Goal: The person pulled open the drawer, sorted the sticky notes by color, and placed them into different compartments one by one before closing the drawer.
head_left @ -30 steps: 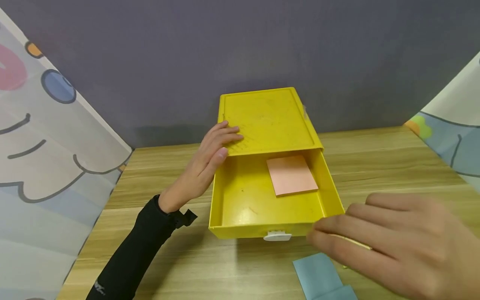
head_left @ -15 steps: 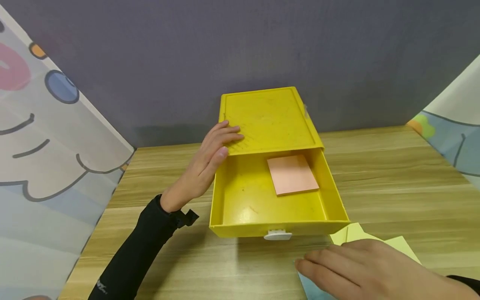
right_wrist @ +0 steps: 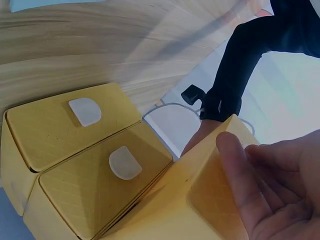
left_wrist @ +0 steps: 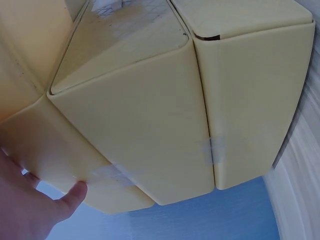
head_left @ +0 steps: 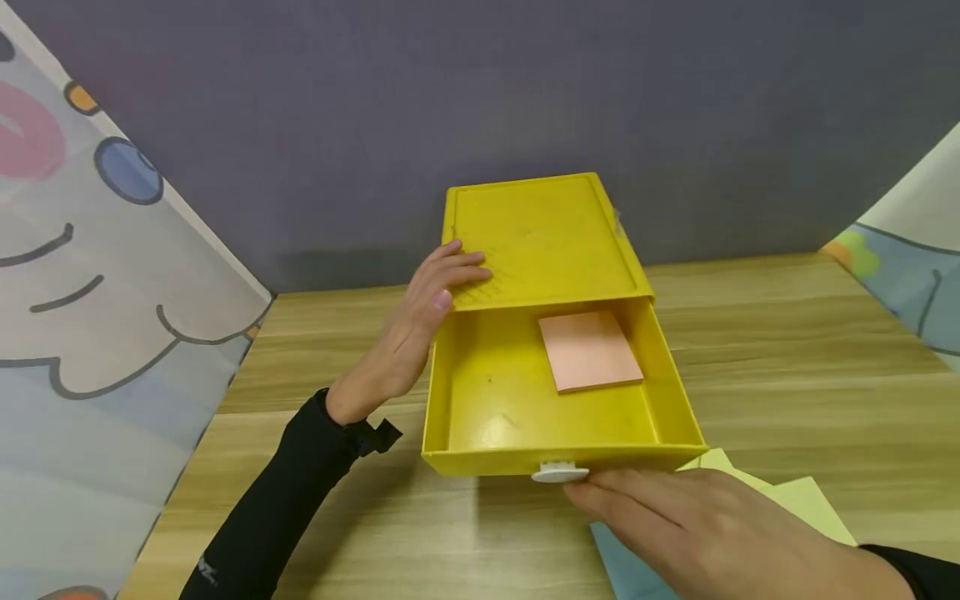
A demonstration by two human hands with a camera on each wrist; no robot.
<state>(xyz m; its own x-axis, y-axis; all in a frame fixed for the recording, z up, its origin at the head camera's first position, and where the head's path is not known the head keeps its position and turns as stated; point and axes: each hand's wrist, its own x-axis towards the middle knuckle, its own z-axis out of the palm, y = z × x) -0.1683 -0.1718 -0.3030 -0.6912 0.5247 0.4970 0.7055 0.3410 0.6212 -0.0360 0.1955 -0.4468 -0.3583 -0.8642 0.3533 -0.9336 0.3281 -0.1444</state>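
A yellow drawer cabinet (head_left: 543, 237) stands against the back wall, and its top drawer (head_left: 487, 408) is pulled out. Inside that drawer, toward the back right, lies a pink sticky note pad (head_left: 590, 352). My left hand (head_left: 408, 329) rests on the cabinet's top left edge; in the left wrist view its thumb (left_wrist: 75, 197) touches the cabinet's side. My right hand (head_left: 697, 525) is at the drawer front, its fingertips beside the white handle (head_left: 559, 473). In the right wrist view, the right fingers (right_wrist: 235, 165) lie fairly straight against the drawer front.
Light blue paper (head_left: 626, 562) and pale yellow paper (head_left: 806, 504) lie on the wooden table (head_left: 787, 358), partly under my right hand. Below the pulled-out drawer are two shut drawers with white handles (right_wrist: 125, 163). A grey wall (head_left: 525, 83) stands behind.
My right hand has moved left from the right side, past the papers, to the drawer's handle. It had pale yellow paper in its fingers earlier and let go. The left hand stays put.
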